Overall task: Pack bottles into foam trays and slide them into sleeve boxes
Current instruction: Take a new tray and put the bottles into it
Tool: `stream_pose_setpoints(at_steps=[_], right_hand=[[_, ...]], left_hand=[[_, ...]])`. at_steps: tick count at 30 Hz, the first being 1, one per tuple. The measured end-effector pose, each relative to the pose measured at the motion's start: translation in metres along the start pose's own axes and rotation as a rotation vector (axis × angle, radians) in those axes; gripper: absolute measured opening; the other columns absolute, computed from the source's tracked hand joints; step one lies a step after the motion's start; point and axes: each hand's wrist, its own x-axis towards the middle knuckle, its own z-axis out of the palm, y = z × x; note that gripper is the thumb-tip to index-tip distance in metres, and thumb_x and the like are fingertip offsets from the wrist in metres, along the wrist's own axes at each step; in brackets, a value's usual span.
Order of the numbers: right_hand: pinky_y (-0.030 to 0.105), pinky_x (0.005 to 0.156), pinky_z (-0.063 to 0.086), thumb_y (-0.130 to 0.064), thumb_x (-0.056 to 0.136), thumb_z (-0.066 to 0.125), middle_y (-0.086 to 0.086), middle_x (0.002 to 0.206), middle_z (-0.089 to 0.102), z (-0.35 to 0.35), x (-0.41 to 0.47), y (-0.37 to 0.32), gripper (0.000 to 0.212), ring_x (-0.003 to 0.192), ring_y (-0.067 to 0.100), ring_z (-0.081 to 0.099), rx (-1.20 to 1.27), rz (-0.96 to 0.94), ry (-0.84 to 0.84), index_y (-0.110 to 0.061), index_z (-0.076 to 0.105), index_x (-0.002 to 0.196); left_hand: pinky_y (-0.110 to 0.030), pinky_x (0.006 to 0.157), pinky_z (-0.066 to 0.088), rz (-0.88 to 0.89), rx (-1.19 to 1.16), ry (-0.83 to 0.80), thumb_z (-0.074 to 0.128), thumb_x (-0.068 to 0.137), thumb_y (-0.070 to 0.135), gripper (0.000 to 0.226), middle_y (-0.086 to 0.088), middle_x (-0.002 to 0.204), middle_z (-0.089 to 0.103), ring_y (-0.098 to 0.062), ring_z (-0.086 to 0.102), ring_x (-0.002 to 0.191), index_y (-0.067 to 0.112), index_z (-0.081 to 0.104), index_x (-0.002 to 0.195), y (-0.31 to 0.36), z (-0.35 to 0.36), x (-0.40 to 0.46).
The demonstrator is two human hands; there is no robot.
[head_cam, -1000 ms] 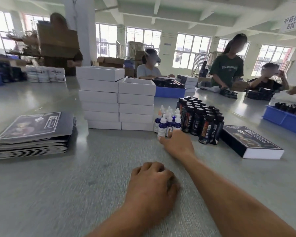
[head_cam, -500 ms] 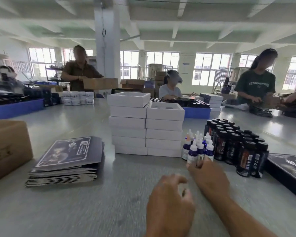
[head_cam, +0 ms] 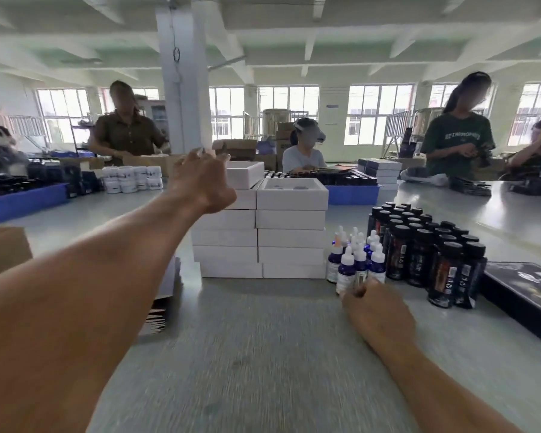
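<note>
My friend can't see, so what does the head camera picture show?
A person's left hand reaches to the top white tray on a stack, while the right hand touches small dropper bottles beside black bottles on a grey table.

Bright daylight enters through the rear row of tall windows (head_cam: 288,115), which are overexposed. Pale sheen lies on the far grey tabletop (head_cam: 444,214); its near part shows streaked motion blur. Wide-angle distortion bows the white ceiling beams (head_cam: 310,29) at frame edges.
</note>
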Motion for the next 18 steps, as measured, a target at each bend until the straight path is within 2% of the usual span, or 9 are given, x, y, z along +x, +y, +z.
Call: stream_pose_setpoints(at_steps=[2,6,12,15,17,18], right_hand=[[0.03,0.066,0.04,-0.042,0.094,0.054,-0.003,0.087,0.063,0.0,0.001,0.0,0.021,0.078,0.018,0.058,-0.001,0.014,0.001,-0.022,0.061,0.098],[0.034,0.075,0.054,-0.043,0.094,0.053,-0.005,0.086,0.065,0.003,0.003,0.0,0.021,0.079,0.016,0.062,0.018,0.026,0.0,-0.024,0.06,0.095],[0.035,0.075,0.055,-0.041,0.094,0.051,-0.006,0.083,0.064,0.002,0.002,0.001,0.019,0.077,0.014,0.062,0.033,0.018,0.015,-0.024,0.06,0.095],[0.036,0.077,0.054,-0.042,0.094,0.051,-0.005,0.087,0.066,0.001,0.004,0.001,0.021,0.081,0.016,0.063,0.041,0.033,-0.004,-0.024,0.061,0.096],[0.037,0.078,0.054,-0.044,0.094,0.053,-0.003,0.09,0.067,0.0,0.005,0.001,0.024,0.083,0.018,0.064,0.051,0.038,-0.009,-0.021,0.061,0.098],[0.037,0.078,0.054,-0.046,0.094,0.052,-0.002,0.091,0.068,0.0,0.006,0.001,0.028,0.083,0.02,0.064,0.054,0.042,-0.01,-0.02,0.061,0.099]], left_hand=[[-0.048,0.104,0.035,0.004,0.044,-0.014,0.059,0.078,0.024,0.067,-0.018,0.138,0.049,-0.034,0.037,0.133,0.016,0.043,0.143,0.0,0.005,0.006],[-0.048,0.093,0.046,0.054,0.049,0.065,0.06,0.078,0.013,0.05,-0.016,0.12,0.06,-0.037,0.049,0.117,0.014,0.059,0.128,-0.002,0.015,0.014],[-0.049,0.095,0.041,0.146,-0.191,0.148,0.069,0.084,0.015,0.04,-0.018,0.117,0.061,-0.038,0.046,0.114,0.014,0.064,0.124,0.009,-0.014,-0.003],[-0.04,0.089,0.039,0.192,-0.297,0.253,0.066,0.088,0.025,0.032,0.0,0.109,0.057,-0.02,0.046,0.103,0.025,0.065,0.12,0.018,-0.032,-0.061],[-0.035,0.081,0.038,0.303,-0.325,0.286,0.06,0.09,0.033,0.026,0.018,0.1,0.046,-0.006,0.04,0.095,0.034,0.063,0.116,0.027,-0.037,-0.127],[-0.033,0.078,0.04,0.366,-0.356,0.26,0.06,0.09,0.034,0.024,0.021,0.097,0.046,-0.004,0.042,0.092,0.034,0.064,0.114,0.034,-0.037,-0.16]])
